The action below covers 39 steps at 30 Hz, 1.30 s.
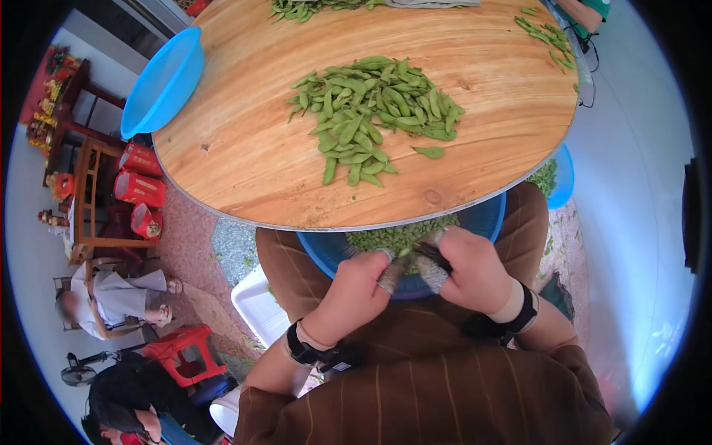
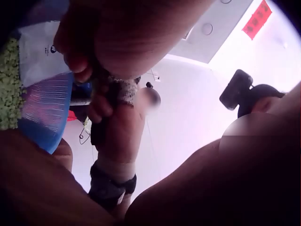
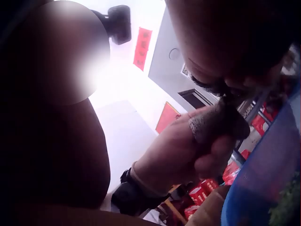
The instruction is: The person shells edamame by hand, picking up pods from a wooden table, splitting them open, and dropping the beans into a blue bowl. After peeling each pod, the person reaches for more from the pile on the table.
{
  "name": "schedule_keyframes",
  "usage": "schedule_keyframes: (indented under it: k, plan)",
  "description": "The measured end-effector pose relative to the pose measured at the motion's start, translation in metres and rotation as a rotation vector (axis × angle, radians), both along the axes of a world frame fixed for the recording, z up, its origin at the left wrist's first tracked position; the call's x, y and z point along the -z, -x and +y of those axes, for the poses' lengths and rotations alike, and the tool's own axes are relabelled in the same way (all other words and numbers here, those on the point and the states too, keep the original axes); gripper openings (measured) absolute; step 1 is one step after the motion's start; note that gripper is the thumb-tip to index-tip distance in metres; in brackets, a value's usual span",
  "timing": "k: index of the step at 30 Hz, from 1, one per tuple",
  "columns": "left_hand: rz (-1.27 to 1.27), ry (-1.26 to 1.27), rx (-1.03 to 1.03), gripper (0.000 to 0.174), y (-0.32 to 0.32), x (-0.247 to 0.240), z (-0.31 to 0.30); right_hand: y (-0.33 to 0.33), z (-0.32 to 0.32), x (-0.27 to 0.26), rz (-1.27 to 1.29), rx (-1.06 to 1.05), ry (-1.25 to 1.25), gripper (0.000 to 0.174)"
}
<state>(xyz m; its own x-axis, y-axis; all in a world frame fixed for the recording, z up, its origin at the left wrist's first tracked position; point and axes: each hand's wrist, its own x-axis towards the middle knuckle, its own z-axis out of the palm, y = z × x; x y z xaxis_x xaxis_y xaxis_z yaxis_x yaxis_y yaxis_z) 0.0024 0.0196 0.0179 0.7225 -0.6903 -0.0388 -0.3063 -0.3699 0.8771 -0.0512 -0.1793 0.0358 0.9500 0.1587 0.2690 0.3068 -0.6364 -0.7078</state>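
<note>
Your left hand [image 1: 354,288] and right hand [image 1: 480,273] are drawn close together, fingers curled and grey finger covers [image 1: 390,275] angled toward each other — whether they pinch anything, I cannot tell. Below them, between your knees and partly under the table's edge, the blue basin [image 1: 486,216] holds shelled green beans [image 1: 378,239]. Beyond, a heap of green pods [image 1: 352,85] lies on the wooden table [image 1: 245,170] — with a light-blue tub [image 1: 165,81] at its left edge.

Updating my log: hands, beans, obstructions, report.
Left hand, right hand together over blue basin; anything held unclear. Shelled beans in basin; pods on table. Table edge hides basin's far side.
</note>
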Motion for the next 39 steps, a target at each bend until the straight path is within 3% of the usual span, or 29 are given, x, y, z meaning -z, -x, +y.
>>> schedule_keyframes:
  k: [1,4,6,7,8,9,10,13,15,16,18,19,20,21,23,24,26,27,30,32,34,36,37,39]
  plan:
    - [-0.213,-0.015,0.048,0.01,0.001,-0.003,-0.002,-0.002,0.002,0.003,0.0,0.003,0.004,0.026]
    - [-0.216,-0.028,0.163,0.009,0.002,-0.015,-0.003,-0.011,0.002,0.011,0.114,-0.035,-0.205,0.021]
    - [-0.176,0.044,0.224,0.009,0.002,-0.023,-0.004,-0.015,-0.007,0.006,0.85,-0.216,-0.827,0.017]
    - [-0.139,0.117,0.285,0.009,0.0,-0.026,-0.004,-0.013,-0.009,0.007,0.85,-0.216,-0.827,0.017]
    - [-0.14,0.119,0.285,0.009,-0.002,-0.029,-0.004,-0.01,-0.012,0.01,0.966,-0.278,-1.056,0.018]
    - [0.091,0.155,0.307,0.009,-0.005,-0.031,-0.004,-0.009,-0.012,0.012,1.08,-0.338,-1.287,0.02]
    - [0.325,0.19,0.327,0.01,-0.007,-0.032,-0.002,-0.008,-0.012,0.013,1.082,-0.334,-1.283,0.02]
    - [0.494,0.175,0.234,0.011,-0.009,-0.03,0.012,-0.007,-0.011,0.017,0.991,-0.319,-1.297,0.023]
    - [0.489,0.167,0.143,0.01,-0.01,-0.029,0.034,-0.009,-0.008,0.021,0.335,-0.189,-0.547,0.024]
    - [0.484,0.158,0.054,0.011,-0.008,-0.03,0.047,-0.011,-0.011,0.016,0.333,-0.191,-0.546,0.024]
    - [0.501,0.176,-0.153,0.011,0.0,-0.032,0.08,-0.014,-0.02,-0.001,0.209,-0.127,-0.033,0.022]
    - [0.437,0.084,-0.237,0.011,0.002,-0.032,0.1,-0.017,-0.022,-0.011,0.206,-0.125,-0.033,0.022]
    - [0.297,0.016,-0.313,0.02,0.004,-0.031,0.117,-0.023,-0.022,-0.02,0.117,-0.004,-0.024,0.022]
    - [0.317,-0.117,-0.433,0.019,0.008,-0.038,0.131,-0.029,-0.024,-0.027,0.028,0.117,-0.015,0.023]
    - [0.006,-0.616,-0.448,0.02,0.013,-0.029,0.168,-0.046,-0.029,-0.036,-0.064,0.203,0.1,0.021]
    - [-0.001,-0.617,-0.452,0.02,0.02,-0.027,0.172,-0.054,-0.03,-0.039,-0.155,0.286,0.216,0.02]
    - [-0.445,-1.185,-0.425,0.023,0.029,-0.026,0.174,-0.067,-0.03,-0.026,-0.12,0.335,0.309,0.018]
    - [-0.452,-1.187,-0.432,0.023,0.026,-0.029,0.166,-0.071,-0.03,-0.021,-0.077,0.386,0.407,0.017]
    - [-0.417,-0.626,-0.548,0.022,0.009,-0.037,0.119,-0.067,-0.026,-0.022,-0.133,0.332,0.331,0.017]
    - [-0.423,-0.429,-0.361,0.014,-0.001,-0.048,0.082,-0.057,-0.026,-0.022,-0.105,0.277,0.339,0.017]
    - [-0.347,-0.111,-0.251,0.024,-0.012,-0.052,0.037,-0.048,-0.026,-0.024,-0.077,0.223,0.351,0.017]
    - [-0.443,0.033,-0.22,0.025,-0.018,-0.057,0.002,-0.04,-0.027,-0.029,-0.14,0.083,0.287,0.019]
    - [-0.443,0.045,-0.222,0.025,-0.022,-0.057,-0.01,-0.035,-0.029,-0.031,-0.143,0.083,0.298,0.019]
    - [-0.355,0.151,-0.108,0.021,-0.03,-0.055,-0.026,-0.024,-0.033,-0.034,-0.207,-0.114,0.281,0.022]
